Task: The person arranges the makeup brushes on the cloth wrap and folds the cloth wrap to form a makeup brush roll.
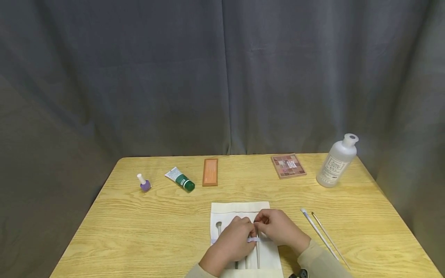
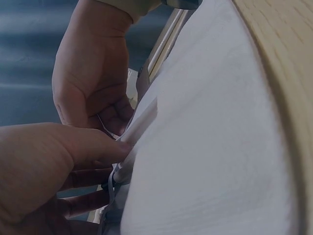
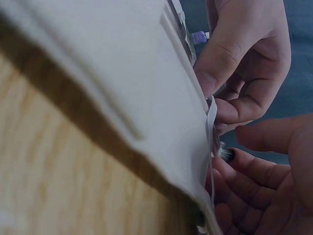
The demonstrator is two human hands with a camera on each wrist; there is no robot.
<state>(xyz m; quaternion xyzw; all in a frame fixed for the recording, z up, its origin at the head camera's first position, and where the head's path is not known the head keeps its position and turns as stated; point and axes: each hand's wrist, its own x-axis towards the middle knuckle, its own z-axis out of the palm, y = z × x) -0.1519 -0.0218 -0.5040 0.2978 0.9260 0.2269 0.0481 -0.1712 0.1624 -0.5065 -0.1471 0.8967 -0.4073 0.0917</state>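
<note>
A white cloth brush roll (image 1: 240, 210) lies open at the table's near middle, with several brushes (image 1: 218, 224) tucked under its pale elastic band (image 1: 253, 239). My left hand (image 1: 247, 232) pinches that band between thumb and finger. My right hand (image 1: 260, 224) is right beside it, fingers curled round a thin metal-handled brush (image 1: 257, 253) that runs under the band. In the left wrist view my left thumb (image 2: 98, 147) presses at the band (image 2: 113, 183) against the cloth (image 2: 205, 147). The right wrist view shows the band (image 3: 211, 122) and a dark brush tip (image 3: 226, 154) against my right fingers (image 3: 264, 171).
Two loose brushes (image 1: 318, 231) lie on the table to the right of the roll. Along the back stand a purple nail polish (image 1: 144, 183), a green tube (image 1: 180, 179), an orange box (image 1: 210, 172), an eyeshadow palette (image 1: 288, 165) and a clear bottle (image 1: 336, 161).
</note>
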